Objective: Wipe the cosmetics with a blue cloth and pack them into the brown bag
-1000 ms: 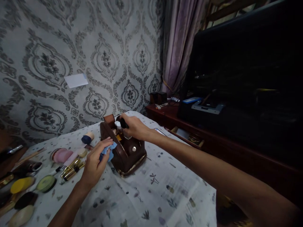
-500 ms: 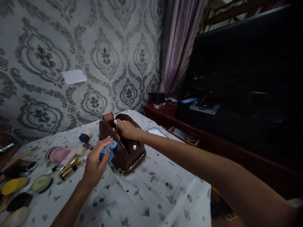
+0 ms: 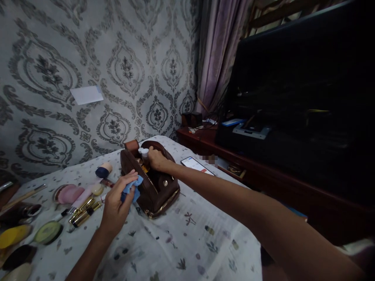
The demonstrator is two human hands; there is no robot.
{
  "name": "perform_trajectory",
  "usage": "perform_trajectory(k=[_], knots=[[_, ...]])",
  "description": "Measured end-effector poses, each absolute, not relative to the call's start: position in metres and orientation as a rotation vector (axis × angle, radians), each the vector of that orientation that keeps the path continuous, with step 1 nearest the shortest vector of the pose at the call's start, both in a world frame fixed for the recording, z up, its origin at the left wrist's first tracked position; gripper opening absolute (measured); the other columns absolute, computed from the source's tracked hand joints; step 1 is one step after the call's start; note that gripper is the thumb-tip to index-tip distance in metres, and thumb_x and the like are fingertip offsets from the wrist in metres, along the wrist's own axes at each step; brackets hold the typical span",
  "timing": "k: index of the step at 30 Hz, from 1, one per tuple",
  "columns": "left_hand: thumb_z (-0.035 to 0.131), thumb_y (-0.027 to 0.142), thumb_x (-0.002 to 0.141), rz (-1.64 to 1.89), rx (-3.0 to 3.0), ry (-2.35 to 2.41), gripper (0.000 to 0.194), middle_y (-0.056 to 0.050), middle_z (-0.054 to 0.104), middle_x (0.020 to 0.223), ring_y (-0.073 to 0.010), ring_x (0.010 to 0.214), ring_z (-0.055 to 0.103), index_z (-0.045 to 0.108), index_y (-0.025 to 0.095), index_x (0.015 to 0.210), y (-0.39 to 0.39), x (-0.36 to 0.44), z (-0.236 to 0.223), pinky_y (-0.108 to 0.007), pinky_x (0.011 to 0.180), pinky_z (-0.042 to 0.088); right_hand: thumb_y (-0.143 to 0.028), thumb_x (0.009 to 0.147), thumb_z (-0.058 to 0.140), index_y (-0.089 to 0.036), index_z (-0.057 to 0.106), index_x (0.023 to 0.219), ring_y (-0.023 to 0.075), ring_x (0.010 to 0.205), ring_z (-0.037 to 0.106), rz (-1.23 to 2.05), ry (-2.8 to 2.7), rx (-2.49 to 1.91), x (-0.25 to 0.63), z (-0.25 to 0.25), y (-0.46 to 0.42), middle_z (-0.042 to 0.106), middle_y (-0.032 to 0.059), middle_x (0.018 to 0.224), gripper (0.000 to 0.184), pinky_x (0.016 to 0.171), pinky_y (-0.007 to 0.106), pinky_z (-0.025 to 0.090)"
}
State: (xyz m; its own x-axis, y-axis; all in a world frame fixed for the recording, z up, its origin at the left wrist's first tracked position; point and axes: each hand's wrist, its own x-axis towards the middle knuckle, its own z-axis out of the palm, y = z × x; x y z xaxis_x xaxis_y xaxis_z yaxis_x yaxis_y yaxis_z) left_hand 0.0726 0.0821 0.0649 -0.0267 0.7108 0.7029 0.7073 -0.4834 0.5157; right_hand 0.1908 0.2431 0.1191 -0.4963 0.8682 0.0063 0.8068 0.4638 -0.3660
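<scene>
An open brown handbag (image 3: 158,205) with gold zips stands on the patterned cloth. My right hand (image 3: 157,159) reaches into its top with curled fingers. Right beside those fingers, white-capped bottles (image 3: 144,152) stick up from the opening; whether the fingers grip one is hidden. My left hand (image 3: 118,199) is closed on a crumpled blue cloth (image 3: 133,189), which lies close against the bag's left side.
Makeup lies to the left: gold tubes (image 3: 83,212), a pink puff (image 3: 72,193), a green round compact (image 3: 48,233) and a yellow piece (image 3: 14,236). A phone (image 3: 195,166) lies behind my right forearm. A large dark screen (image 3: 293,86) stands on the red-brown cabinet (image 3: 199,136).
My right hand has shifted slightly right, and the white caps beside it show more fully. My left hand keeps the blue cloth at the bag. The view has turned a little.
</scene>
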Motion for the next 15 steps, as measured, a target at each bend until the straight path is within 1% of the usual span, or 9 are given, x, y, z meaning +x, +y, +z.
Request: perform_trajectory(k=[5, 11, 15], knots=[[0.049, 0.024, 0.097, 1.587, 2.21, 1.601, 0.02, -0.006, 0.067, 0.126, -0.0194, 0.127, 0.057, 0.063, 0.022, 0.112, 0.0832, 0.0726, 0.0643, -0.032, 0.105, 0.045, -0.012, 0.086, 0.064, -0.007, 0.041, 0.127, 0.0315, 0.12, 0.063, 0.558, -2.466, -1.45, 0.1896, 0.116, 0.2489, 0.066, 0.0253, 0.121, 0.048, 0.088, 0.032, 0.052], [0.049, 0.025, 0.097, 1.578, 2.19, 1.605, 0.021, -0.008, 0.066, 0.126, -0.0221, 0.128, 0.056, 0.063, 0.021, 0.112, 0.0828, 0.0736, 0.0636, -0.037, 0.107, 0.044, -0.01, 0.085, 0.064, -0.005, 0.039, 0.127, 0.03, 0.118, 0.064, 0.611, -2.442, -1.428, 0.1934, 0.1177, 0.2464, 0.065, 0.0286, 0.122, 0.049, 0.086, 0.03, 0.051], [0.049, 0.026, 0.097, 1.576, 2.179, 1.602, 0.021, -0.009, 0.067, 0.125, -0.0233, 0.128, 0.057, 0.063, 0.021, 0.112, 0.0824, 0.074, 0.0639, -0.039, 0.106, 0.045, -0.006, 0.082, 0.064, -0.005, 0.039, 0.129, 0.0303, 0.121, 0.062, 0.62, -2.456, -1.41, 0.1954, 0.1186, 0.2451, 0.063, 0.0276, 0.125, 0.053, 0.088, 0.031, 0.051]])
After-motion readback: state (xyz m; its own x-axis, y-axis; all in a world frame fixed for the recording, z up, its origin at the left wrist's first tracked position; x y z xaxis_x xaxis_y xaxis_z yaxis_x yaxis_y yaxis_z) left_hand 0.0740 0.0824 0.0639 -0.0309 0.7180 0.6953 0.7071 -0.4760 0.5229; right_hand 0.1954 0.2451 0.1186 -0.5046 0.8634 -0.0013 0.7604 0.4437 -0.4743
